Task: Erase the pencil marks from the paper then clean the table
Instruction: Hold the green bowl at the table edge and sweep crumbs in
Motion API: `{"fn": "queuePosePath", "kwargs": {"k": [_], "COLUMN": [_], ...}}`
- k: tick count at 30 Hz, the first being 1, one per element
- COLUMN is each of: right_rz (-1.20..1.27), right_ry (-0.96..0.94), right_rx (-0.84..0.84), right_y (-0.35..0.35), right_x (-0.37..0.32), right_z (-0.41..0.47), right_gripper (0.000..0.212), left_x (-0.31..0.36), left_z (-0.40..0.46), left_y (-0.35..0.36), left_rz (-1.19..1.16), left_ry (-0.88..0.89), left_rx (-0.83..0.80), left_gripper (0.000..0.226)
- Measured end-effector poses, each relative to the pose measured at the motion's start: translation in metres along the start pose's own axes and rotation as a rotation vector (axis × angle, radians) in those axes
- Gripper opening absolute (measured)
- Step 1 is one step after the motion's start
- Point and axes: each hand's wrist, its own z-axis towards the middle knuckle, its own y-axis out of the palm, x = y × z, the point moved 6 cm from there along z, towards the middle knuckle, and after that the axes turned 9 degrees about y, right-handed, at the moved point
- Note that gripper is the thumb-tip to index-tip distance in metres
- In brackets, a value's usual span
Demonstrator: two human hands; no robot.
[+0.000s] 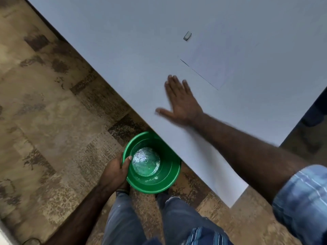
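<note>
A white sheet of paper point(221, 57) lies flat on the white table point(123, 50), with a small grey eraser point(187, 35) just beyond its far left corner. My right hand point(178, 101) lies flat on the table near its left edge, fingers straight and thumb spread, a short way from the paper's near edge. My left hand point(115, 171) grips the rim of a green plastic bowl point(168, 181), thumb inside the rim. It holds the bowl below the table edge, partly tucked under it. The bowl's bottom looks speckled with small bits.
A brown patterned floor point(49, 112) spreads to the left of the table. My legs in blue jeans point(177, 218) stand below the bowl. A dark object point(316, 110) sits past the table's right edge.
</note>
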Motion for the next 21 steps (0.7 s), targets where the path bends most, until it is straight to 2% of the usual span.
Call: {"fn": "queuePosePath", "kwargs": {"k": [8,10,12,16,17,19,21], "right_rz": [0.049,0.13,0.183,0.104,0.103,0.14,0.132], "right_ry": [-0.453,-0.442,-0.282,0.194,0.327,0.565,0.688], "right_rx": [-0.089,-0.051,0.036,0.337,0.34,0.245,0.164], "right_y": [0.021,0.018,0.011,-0.002,-0.004,-0.003,0.002], "right_x": [-0.08,-0.066,-0.031,0.082,0.113,0.161,0.182], "right_z": [-0.169,-0.183,-0.176,-0.141,-0.133,-0.124,-0.122], "right_gripper": [0.102,0.097,0.093,0.089,0.094,0.105,0.112], "left_x": [0.007,0.009,0.009,0.01,0.009,0.007,0.005], "left_z": [-0.003,-0.004,-0.004,-0.006,-0.007,-0.008,-0.009], "left_y": [-0.003,-0.002,0.0,0.0,0.0,0.001,0.002], "left_rz": [-0.058,-0.043,-0.016,-0.002,-0.001,-0.001,-0.004], "left_ry": [0.022,0.027,0.028,0.056,0.057,0.053,0.061], "left_rx": [0.022,0.021,0.015,0.006,0.002,-0.006,-0.012], "left_gripper": [0.029,0.029,0.028,0.028,0.029,0.03,0.031]}}
